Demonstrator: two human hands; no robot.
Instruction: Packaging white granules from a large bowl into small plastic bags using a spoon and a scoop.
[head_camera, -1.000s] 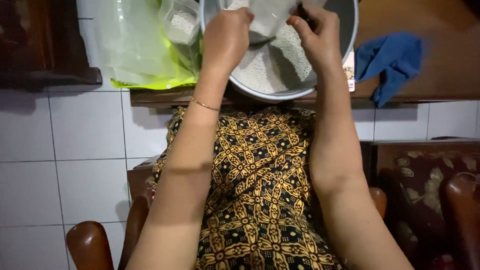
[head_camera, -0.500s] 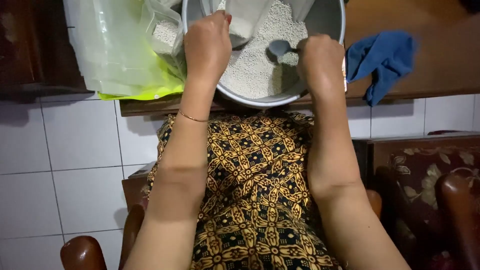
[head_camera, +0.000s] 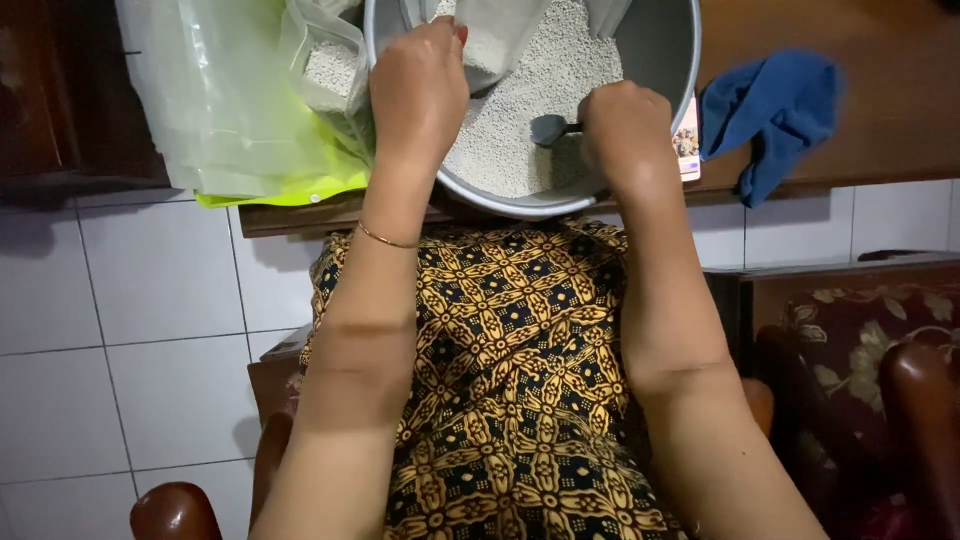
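A large grey metal bowl (head_camera: 660, 60) of small white granules (head_camera: 540, 90) sits at the near edge of a brown wooden table. My left hand (head_camera: 418, 92) grips the edge of a clear plastic bag (head_camera: 492, 40) that hangs open over the granules. My right hand (head_camera: 625, 135) is closed on a spoon (head_camera: 552, 128), whose bowl dips into the granules near the bowl's front right wall.
A pile of clear plastic bags (head_camera: 230, 90) on a yellow-green sheet lies left of the bowl, one small bag holding white granules (head_camera: 328, 65). A blue cloth (head_camera: 770, 110) lies on the table (head_camera: 880, 90) to the right. Wooden chair arms (head_camera: 910, 400) flank my lap above white floor tiles.
My right hand came down from the bag's mouth to the front right of the bowl, pushing the spoon into the granules. My left hand kept hold of the bag.
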